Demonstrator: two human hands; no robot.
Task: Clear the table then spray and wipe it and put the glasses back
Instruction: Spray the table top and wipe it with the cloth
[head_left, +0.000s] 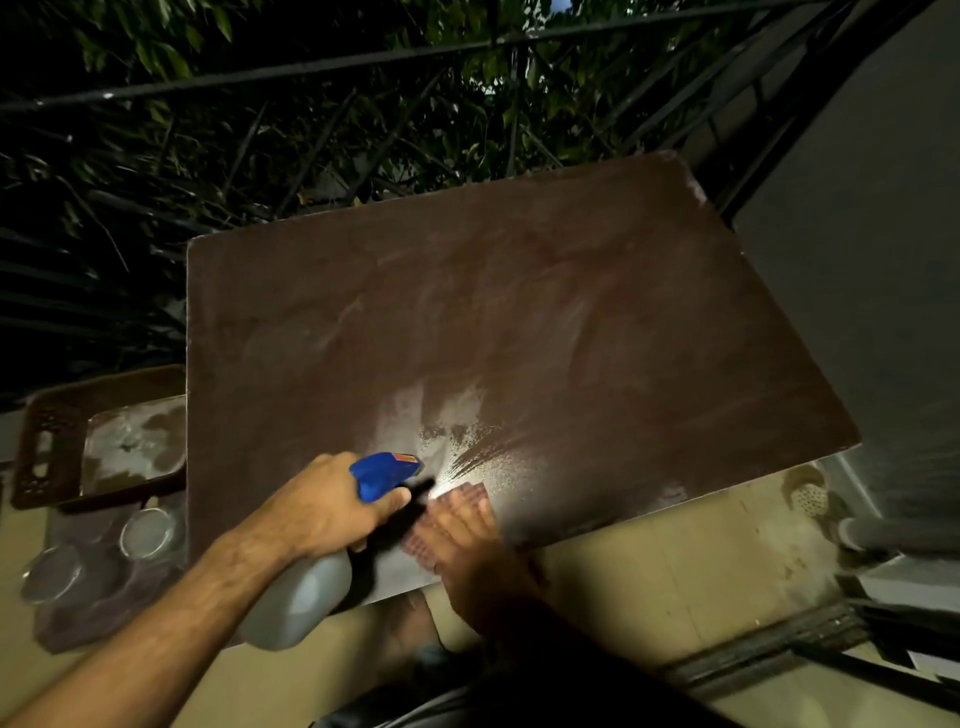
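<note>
Spraying is the step in hand. Head view: left hand (332, 512) wraps its fingers around the spray bottle (322, 566), misting the near edge of the bare brown table (519, 312). Right hand (467, 540), fingers flat and together, presses a cloth (470, 493) there. Glasses (148, 532) wait left, on the floor. Next comes wiping outward.
</note>
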